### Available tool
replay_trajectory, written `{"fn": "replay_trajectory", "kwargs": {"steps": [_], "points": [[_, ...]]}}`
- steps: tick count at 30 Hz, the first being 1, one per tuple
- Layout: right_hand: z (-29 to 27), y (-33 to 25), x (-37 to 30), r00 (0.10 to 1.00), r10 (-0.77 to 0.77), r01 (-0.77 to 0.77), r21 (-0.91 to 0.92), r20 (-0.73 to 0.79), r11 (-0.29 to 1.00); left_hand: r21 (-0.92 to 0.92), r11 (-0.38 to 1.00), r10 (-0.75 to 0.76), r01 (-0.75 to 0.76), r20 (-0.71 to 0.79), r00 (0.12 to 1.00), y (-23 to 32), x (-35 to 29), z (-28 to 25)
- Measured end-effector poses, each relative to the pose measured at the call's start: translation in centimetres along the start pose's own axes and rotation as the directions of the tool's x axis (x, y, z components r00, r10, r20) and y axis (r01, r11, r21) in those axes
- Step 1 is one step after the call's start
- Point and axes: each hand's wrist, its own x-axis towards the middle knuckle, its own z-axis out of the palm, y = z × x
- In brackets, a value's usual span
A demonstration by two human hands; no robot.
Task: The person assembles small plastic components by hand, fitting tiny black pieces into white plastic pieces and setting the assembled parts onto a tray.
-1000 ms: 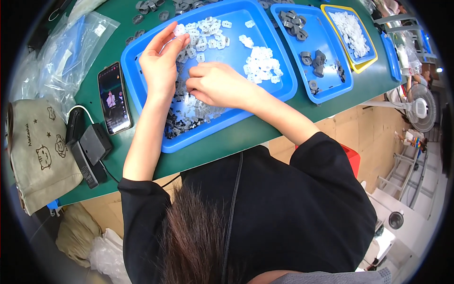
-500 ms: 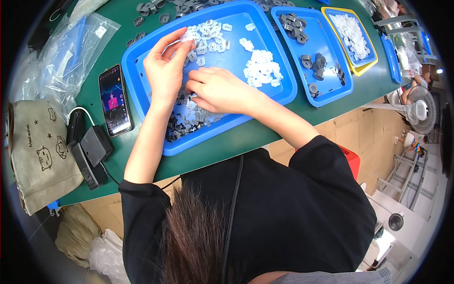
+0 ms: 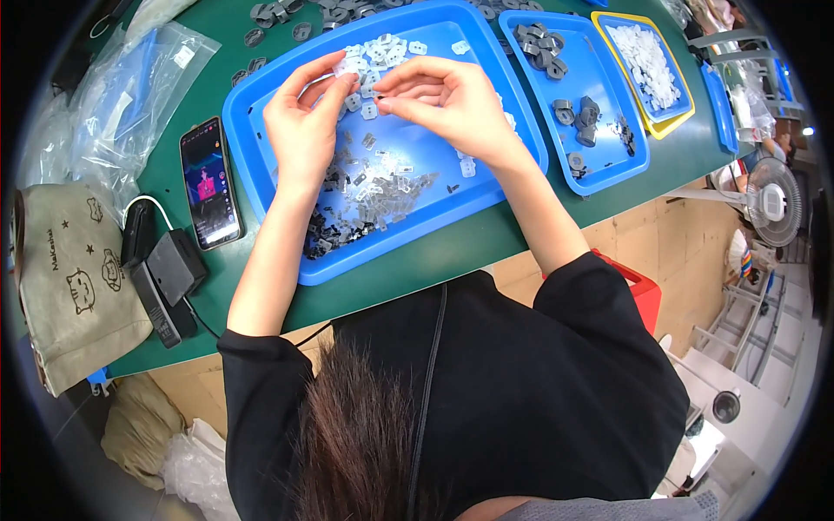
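My left hand [image 3: 300, 126] is raised over the left side of a large blue tray [image 3: 417, 233], thumb and fingertips pinched on a small white plastic piece, mostly covered by the fingers. Close by on its right, my right hand [image 3: 456, 104] is also closed in a pinch, with a tiny dark bit at its fingertips. Beyond the hands lies a heap of white plastic pieces [image 3: 388, 50]; more are partly hidden behind my right hand. Small clear pieces [image 3: 382, 195] spread across the tray's near part, beside tiny black pieces [image 3: 328, 239].
A narrower blue tray [image 3: 608, 169] with grey round parts stands to the right, then a yellow tray [image 3: 682, 123] under a blue one of white pieces. On the left are a phone [image 3: 211, 184], black power bricks [image 3: 176, 265], a canvas bag [image 3: 82, 286] and clear plastic bags [image 3: 130, 95].
My right hand has risen from the small clear pieces at the tray's near part to beside my left hand's fingertips. The clear pieces are uncovered now. My left hand has stayed in place.
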Motion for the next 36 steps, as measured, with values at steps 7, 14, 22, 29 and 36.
{"fn": "replay_trajectory", "kwargs": {"steps": [7, 14, 22, 29, 36], "points": [[-0.9, -0.1, 0.1, 0.993, 0.117, -0.115, 0.137, -0.014, 0.984, -0.019, 1.000, 0.023, -0.021, 0.091, 0.996, -0.4, -0.3, 0.3], [-1.9, -0.2, 0.0, 0.985, 0.107, -0.101, -0.050, 0.139, 0.994, 0.036, 0.999, 0.031, -0.034, 0.086, 0.996, -0.4, -0.4, 0.4], [-2.9, -0.1, 0.1, 0.979, 0.148, -0.133, -0.112, 0.140, 0.985, 0.058, 0.998, 0.014, -0.020, 0.097, 0.995, -0.3, -0.4, 0.5], [-2.7, 0.0, 0.3, 0.994, -0.107, 0.108, -0.234, 0.018, 0.966, 0.062, 0.997, 0.043, -0.050, 0.109, 0.993, -0.2, -0.5, 0.6], [-1.6, 0.1, 0.4, 0.977, -0.057, 0.065, 0.032, -0.207, 0.997, 0.058, 0.993, 0.092, -0.100, 0.136, 0.987, -0.2, -1.0, 1.1]]}}
